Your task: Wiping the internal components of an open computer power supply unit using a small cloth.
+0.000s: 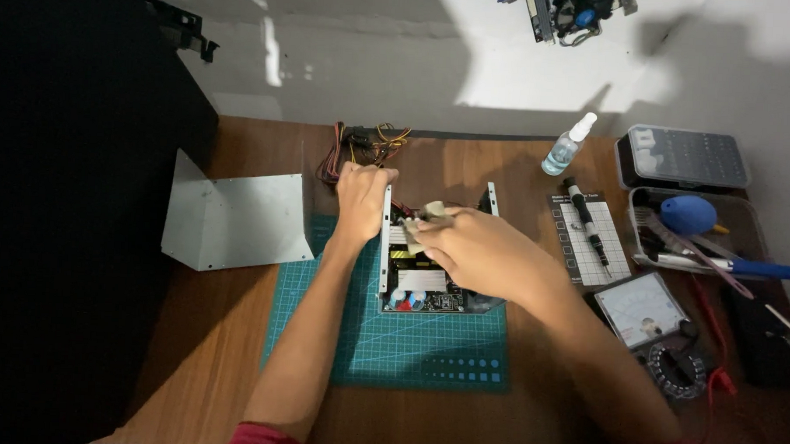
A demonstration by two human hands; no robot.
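Observation:
An opened metal power supply case (pixel 385 248) with a circuit board (pixel 421 284) inside sits on a green cutting mat (pixel 426 346). My left hand (pixel 362 199) grips the case's left wall at its far corner. Over the board, my right hand (pixel 473 251) pinches a small pale cloth or wipe (pixel 423 223) and presses it among the components. A bundle of coloured wires (pixel 363 146) runs out of the case's far side.
A bent grey metal cover (pixel 237 221) lies left of the mat. On the right are a spray bottle (pixel 566 147), a black pen on a card (pixel 586 222), an analogue multimeter (pixel 646 314), a clear tray with a blue blower (pixel 688 215) and a grey parts box (pixel 682 158).

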